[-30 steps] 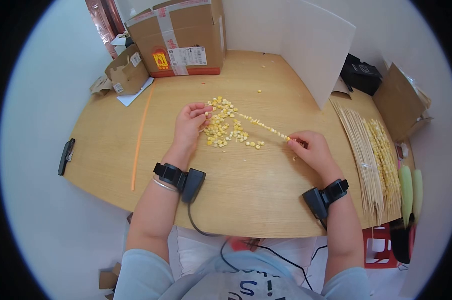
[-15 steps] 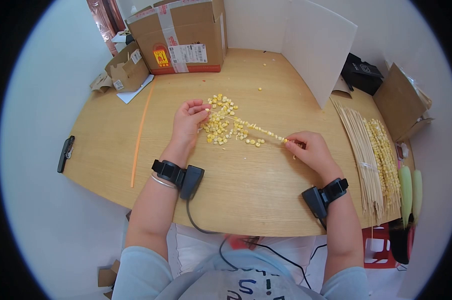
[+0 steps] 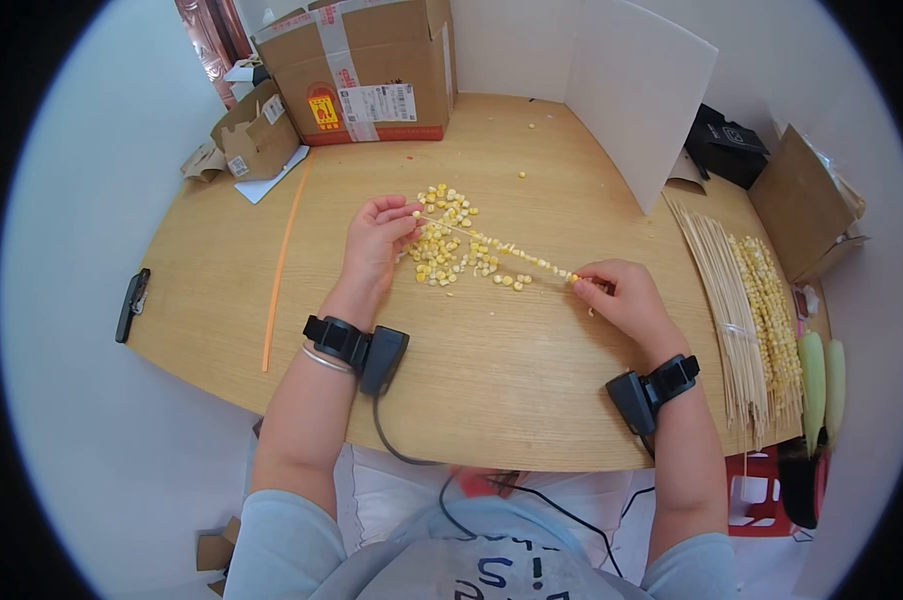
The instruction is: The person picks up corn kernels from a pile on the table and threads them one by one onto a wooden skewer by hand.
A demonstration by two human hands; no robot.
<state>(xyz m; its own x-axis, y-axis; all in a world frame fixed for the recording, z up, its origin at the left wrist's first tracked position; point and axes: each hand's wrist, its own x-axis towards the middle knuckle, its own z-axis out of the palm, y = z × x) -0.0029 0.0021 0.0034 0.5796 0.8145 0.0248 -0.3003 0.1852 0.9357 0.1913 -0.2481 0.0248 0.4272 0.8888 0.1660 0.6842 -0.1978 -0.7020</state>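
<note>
A thin bamboo skewer (image 3: 450,228) slants across the middle of the table, with corn kernels (image 3: 528,256) threaded along its right part. My right hand (image 3: 622,298) is closed round its lower right end. At the other end, thumb and fingertips of my left hand (image 3: 377,245) are pinched on a pale corn kernel (image 3: 417,214) by the skewer's tip; whether the tip is in the kernel is too small to tell. Loose corn kernels (image 3: 437,260) lie in a scattered pile beneath the skewer, beside my left hand.
On the right lie a bundle of bare skewers (image 3: 727,330), several kernel-filled skewers (image 3: 767,310) and green-husked corn cobs (image 3: 813,380). A large cardboard box (image 3: 392,75) and a white board (image 3: 640,100) stand at the back. Leftward are an orange strip (image 3: 284,265) and a black stapler (image 3: 132,305).
The view has shifted very slightly. Both hands keep their places on the skewer, and the kernels on it look the same.
</note>
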